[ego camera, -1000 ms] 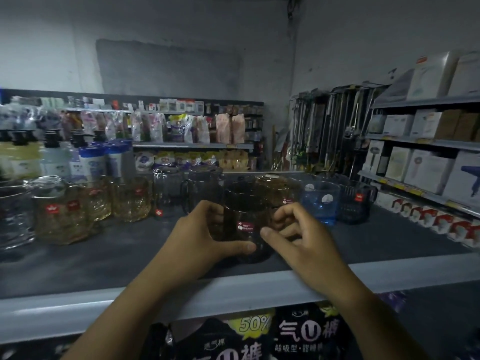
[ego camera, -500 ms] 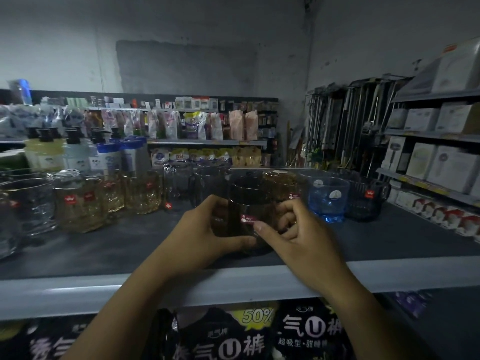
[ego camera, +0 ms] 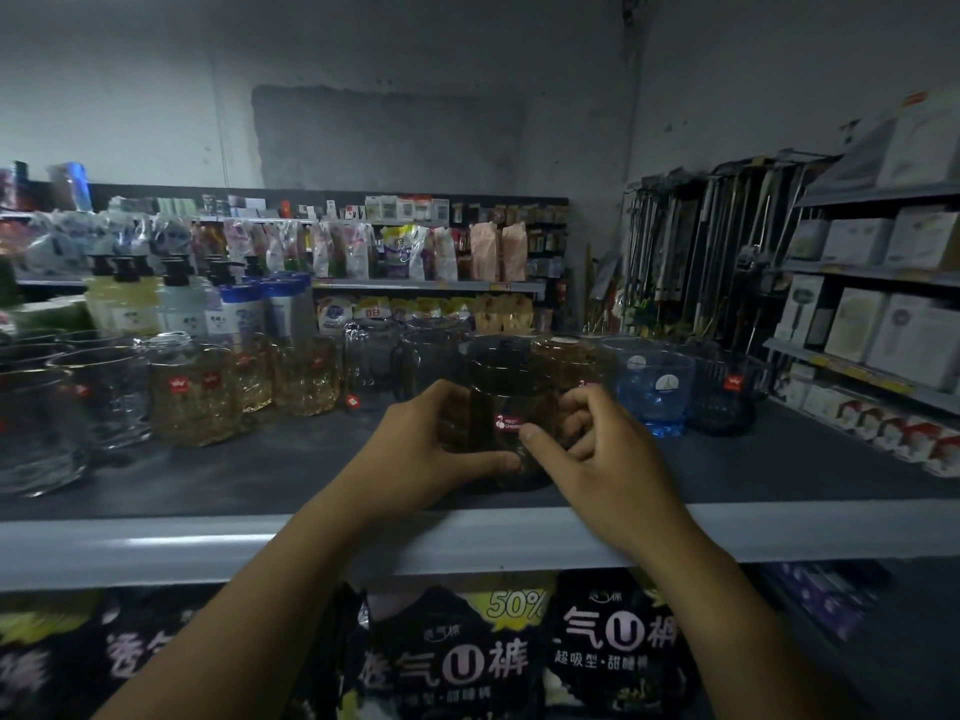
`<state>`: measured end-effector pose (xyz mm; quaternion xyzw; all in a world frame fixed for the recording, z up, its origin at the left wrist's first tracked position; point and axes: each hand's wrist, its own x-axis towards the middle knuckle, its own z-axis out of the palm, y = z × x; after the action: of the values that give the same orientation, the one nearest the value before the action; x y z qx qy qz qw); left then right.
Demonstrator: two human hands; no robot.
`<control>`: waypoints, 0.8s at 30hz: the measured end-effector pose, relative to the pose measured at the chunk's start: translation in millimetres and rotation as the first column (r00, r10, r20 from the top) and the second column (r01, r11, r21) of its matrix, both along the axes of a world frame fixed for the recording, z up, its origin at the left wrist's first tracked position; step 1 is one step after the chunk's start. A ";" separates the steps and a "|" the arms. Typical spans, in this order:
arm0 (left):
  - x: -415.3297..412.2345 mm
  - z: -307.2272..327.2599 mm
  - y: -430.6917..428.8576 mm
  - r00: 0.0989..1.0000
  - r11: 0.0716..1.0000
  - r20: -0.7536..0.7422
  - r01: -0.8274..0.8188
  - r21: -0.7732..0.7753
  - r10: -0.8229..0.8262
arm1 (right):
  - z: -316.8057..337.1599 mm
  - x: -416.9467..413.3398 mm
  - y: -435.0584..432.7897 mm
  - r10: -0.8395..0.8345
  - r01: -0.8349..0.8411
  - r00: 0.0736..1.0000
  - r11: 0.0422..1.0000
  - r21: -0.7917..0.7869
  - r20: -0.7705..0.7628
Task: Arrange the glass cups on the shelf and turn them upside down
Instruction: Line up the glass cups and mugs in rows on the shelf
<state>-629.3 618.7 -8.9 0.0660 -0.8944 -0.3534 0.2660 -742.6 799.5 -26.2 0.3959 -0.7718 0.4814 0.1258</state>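
Note:
A dark smoky glass cup [ego camera: 506, 387] with a small pink label stands near the front of the dark shelf [ego camera: 260, 475]. My left hand [ego camera: 415, 454] wraps its left side with the thumb across the lower front. My right hand [ego camera: 592, 449] curls round its right side, thumb tip touching the front under the label. A row of other glass cups stands behind: amber ones [ego camera: 197, 392], clear ones [ego camera: 47, 423], a blue one [ego camera: 657, 392] and a dark one [ego camera: 724, 389].
The shelf's pale front lip [ego camera: 156, 548] runs across below my wrists. Black product bags [ego camera: 613, 646] hang underneath. Pump bottles [ego camera: 182, 298] stand behind the cups. White boxes [ego camera: 883, 330] fill shelves on the right.
Both hands stay round the dark cup in the same spot near the shelf front. My view has shifted slightly; the cup itself shows no clear movement.

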 end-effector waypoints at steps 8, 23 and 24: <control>20.0 7.3 -1.5 0.999 0.995 0.014 -0.046 -0.089 0.048 | 10.9 18.3 11.2 -0.095 0.109 0.982 0.991 0.080 -0.162; 310.2 16.1 -176.0 0.942 0.871 -0.230 -0.318 -0.376 0.245 | 52.8 270.3 -167.7 0.110 -0.005 0.908 0.968 0.251 -0.405; 338.5 16.7 -195.4 0.936 0.860 -0.234 -0.336 -0.383 0.262 | 52.8 293.7 -192.5 0.138 -0.044 0.912 0.969 0.242 -0.386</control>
<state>-290.9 423.2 7.8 0.1150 -0.9011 -0.1128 0.4026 -448.9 607.0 26.6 0.5333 -0.7604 0.3039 0.2120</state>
